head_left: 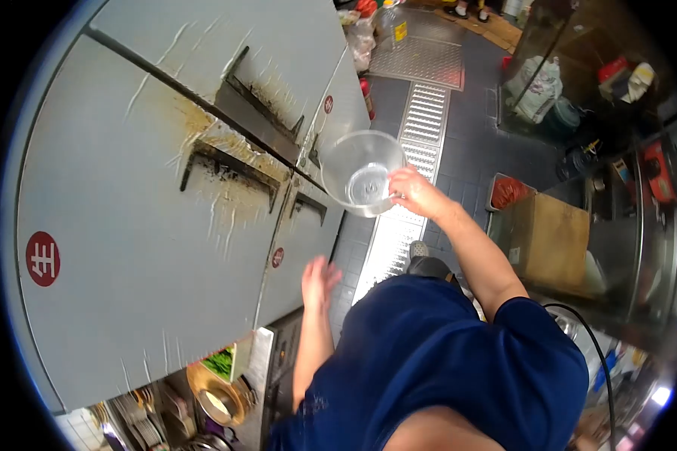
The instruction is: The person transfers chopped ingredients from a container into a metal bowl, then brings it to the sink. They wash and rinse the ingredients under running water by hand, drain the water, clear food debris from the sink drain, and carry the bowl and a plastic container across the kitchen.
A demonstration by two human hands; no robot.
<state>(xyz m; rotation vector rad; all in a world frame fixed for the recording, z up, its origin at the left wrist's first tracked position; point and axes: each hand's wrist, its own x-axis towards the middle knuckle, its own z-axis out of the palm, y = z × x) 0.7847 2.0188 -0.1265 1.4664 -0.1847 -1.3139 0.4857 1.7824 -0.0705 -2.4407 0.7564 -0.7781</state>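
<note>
My right hand [412, 191] grips the rim of a clear plastic tub [362, 169], round and see-through, with nothing visible inside it. The tub hangs over the floor beside the grey refrigerator doors. My left hand [320, 281] is raised in front of the lower right door, fingers apart, holding nothing. Closest to it is that grey refrigerator door [297, 259] with a small red round sticker. The larger grey refrigerator door [143, 225] has a dark, worn handle [229, 169] with rust and peeling film around it.
A metal drain grate [423, 120] runs along the dark tiled floor. On the right stand a cardboard box [553, 240], a white bin with a red bag [508, 192] and metal shelving. A counter with green vegetables [220, 363] and a wooden board is at lower left. A large clear bottle [391, 31] stands ahead.
</note>
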